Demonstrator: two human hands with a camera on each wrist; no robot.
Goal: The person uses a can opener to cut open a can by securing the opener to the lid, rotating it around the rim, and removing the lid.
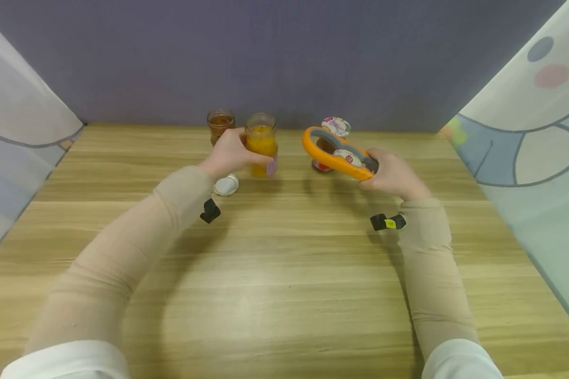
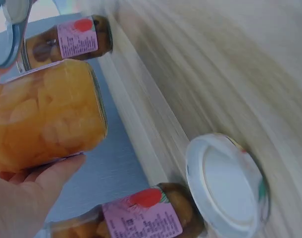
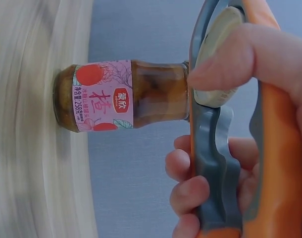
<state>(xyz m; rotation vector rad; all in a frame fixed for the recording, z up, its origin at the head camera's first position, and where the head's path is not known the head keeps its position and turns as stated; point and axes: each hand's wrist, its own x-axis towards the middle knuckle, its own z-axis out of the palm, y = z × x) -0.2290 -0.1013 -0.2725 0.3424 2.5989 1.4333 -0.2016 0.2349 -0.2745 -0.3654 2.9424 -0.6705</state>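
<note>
My left hand (image 1: 232, 152) grips a glass jar of orange fruit pieces (image 1: 261, 143), its mouth uncovered and fingers curled round its side. In the left wrist view its base shows apart from the tabletop. My right hand (image 1: 395, 173) holds an orange and grey jar opener (image 1: 332, 160). A round lid (image 3: 220, 59) lies inside the opener's loop, with the thumb over it. Behind the opener stands a pink-labelled jar (image 3: 104, 96) of dark fruit, topped by a patterned lid (image 1: 335, 126). Another pink-labelled jar (image 1: 220, 123), without a lid, stands just behind my left hand.
A white lid (image 1: 226, 185) lies with its inside up on the wooden table (image 1: 275, 273), below my left hand. A dark grey-blue panel (image 1: 284, 58) rises along the table's back edge. Printed cloths (image 1: 526, 121) hang at both sides.
</note>
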